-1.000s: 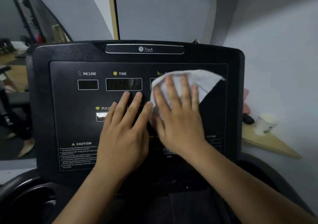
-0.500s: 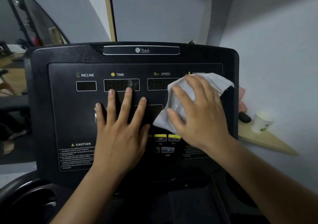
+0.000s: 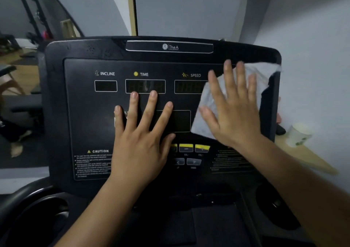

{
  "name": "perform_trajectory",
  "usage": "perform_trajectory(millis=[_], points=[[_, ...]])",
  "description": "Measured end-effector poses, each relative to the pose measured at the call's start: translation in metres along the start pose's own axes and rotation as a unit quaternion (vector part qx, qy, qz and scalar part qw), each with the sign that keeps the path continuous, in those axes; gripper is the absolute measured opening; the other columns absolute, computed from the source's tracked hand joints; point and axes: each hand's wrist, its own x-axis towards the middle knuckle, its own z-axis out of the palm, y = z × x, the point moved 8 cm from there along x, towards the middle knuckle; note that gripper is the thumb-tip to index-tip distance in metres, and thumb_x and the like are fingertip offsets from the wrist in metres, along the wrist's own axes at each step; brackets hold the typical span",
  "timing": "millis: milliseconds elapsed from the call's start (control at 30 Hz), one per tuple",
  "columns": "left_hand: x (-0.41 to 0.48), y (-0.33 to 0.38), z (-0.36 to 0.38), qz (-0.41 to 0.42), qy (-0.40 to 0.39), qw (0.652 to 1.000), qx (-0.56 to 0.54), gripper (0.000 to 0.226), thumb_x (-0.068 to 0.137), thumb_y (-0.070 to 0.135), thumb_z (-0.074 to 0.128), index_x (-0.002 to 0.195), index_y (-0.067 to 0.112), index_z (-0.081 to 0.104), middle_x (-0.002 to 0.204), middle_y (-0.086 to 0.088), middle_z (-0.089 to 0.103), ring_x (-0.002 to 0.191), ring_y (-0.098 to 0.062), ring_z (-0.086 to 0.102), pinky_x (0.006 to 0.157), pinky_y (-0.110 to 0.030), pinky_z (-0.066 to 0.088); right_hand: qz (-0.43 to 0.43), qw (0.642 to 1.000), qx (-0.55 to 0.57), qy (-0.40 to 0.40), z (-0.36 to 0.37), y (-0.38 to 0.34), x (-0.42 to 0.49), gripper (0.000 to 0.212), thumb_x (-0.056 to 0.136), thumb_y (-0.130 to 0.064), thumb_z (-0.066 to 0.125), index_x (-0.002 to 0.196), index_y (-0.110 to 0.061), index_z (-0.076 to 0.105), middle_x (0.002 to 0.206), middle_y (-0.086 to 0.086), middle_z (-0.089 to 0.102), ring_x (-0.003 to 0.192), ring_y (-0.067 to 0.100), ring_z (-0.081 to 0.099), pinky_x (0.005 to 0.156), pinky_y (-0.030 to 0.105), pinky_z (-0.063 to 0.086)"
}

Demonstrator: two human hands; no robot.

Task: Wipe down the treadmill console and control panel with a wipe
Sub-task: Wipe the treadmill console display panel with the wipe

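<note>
The black treadmill console (image 3: 79, 114) fills the middle of the view, with INCLINE, TIME and SPEED displays across its control panel. A white wipe (image 3: 263, 76) lies flat on the panel's right side, reaching its right edge. My right hand (image 3: 233, 110) presses on the wipe with fingers spread and covers most of it. My left hand (image 3: 140, 142) rests flat on the panel's middle, fingers apart, holding nothing, its fingertips just below the TIME display. Yellow buttons (image 3: 195, 148) show between my two hands.
A white paper cup (image 3: 299, 135) stands on a wooden shelf (image 3: 306, 157) right of the console, against the grey wall. Black cup holders sit at the lower left (image 3: 37, 214) and lower right (image 3: 274, 208). Gym equipment stands far left.
My right hand has slid the wipe from the panel's centre to its right edge, uncovering the SPEED display. My left hand has stayed flat on the panel's middle.
</note>
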Motion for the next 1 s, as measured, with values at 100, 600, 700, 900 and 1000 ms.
perform_trajectory(millis=[100, 600, 700, 900, 1000], points=[[0.0, -0.002, -0.005, 0.008, 0.004, 1.0, -0.012, 0.064, 0.093, 0.048, 0.047, 0.152, 0.024, 0.037, 0.162, -0.012, 0.022, 0.149, -0.039, 0.014, 0.113, -0.066, 0.02, 0.071, 0.996, 0.041, 0.021, -0.007, -0.035, 0.011, 0.073, 0.097, -0.056, 0.023, 0.156, -0.017, 0.001, 0.162, 0.018, -0.007, 0.147, 0.039, -0.011, 0.116, 0.06, 0.001], [-0.014, -0.046, -0.017, -0.061, -0.027, 0.998, -0.005, 0.087, 0.076, 0.068, 0.055, 0.151, 0.028, 0.035, 0.163, -0.011, 0.021, 0.146, -0.05, 0.011, 0.108, -0.072, 0.022, -0.082, 0.996, 0.033, -0.017, 0.003, -0.063, -0.007, 0.072, 0.096, -0.058, 0.031, 0.155, -0.026, 0.005, 0.162, 0.016, -0.003, 0.147, 0.041, -0.009, 0.116, 0.061, -0.001], [-0.014, -0.047, -0.019, -0.066, -0.02, 0.998, -0.01, 0.083, 0.083, 0.068, 0.059, 0.151, 0.027, 0.036, 0.162, -0.012, 0.021, 0.145, -0.05, 0.012, 0.108, -0.072, 0.022, -0.119, 0.991, 0.054, -0.042, 0.005, -0.052, -0.026, 0.072, 0.097, -0.058, 0.032, 0.156, -0.026, 0.004, 0.163, 0.013, -0.007, 0.148, 0.033, -0.012, 0.119, 0.056, 0.001], [-0.014, -0.045, -0.018, -0.073, -0.039, 0.996, -0.019, 0.089, 0.075, 0.061, 0.068, 0.151, 0.027, 0.037, 0.162, -0.012, 0.022, 0.145, -0.05, 0.012, 0.109, -0.071, 0.023, 0.022, 1.0, 0.013, -0.013, -0.008, -0.025, 0.028, 0.077, 0.097, -0.06, 0.018, 0.155, -0.015, -0.005, 0.161, 0.02, -0.012, 0.147, 0.036, -0.014, 0.119, 0.052, -0.006], [-0.014, -0.049, -0.022, -0.081, -0.026, 0.995, -0.055, 0.077, 0.083, 0.052, 0.068, 0.149, 0.022, 0.04, 0.16, -0.013, 0.028, 0.146, -0.046, 0.016, 0.109, -0.069, 0.026, -0.054, 0.998, 0.042, -0.006, -0.005, -0.082, 0.02, 0.077, 0.097, -0.058, 0.027, 0.155, -0.013, 0.002, 0.161, 0.019, -0.007, 0.147, 0.038, -0.012, 0.118, 0.056, 0.0]])
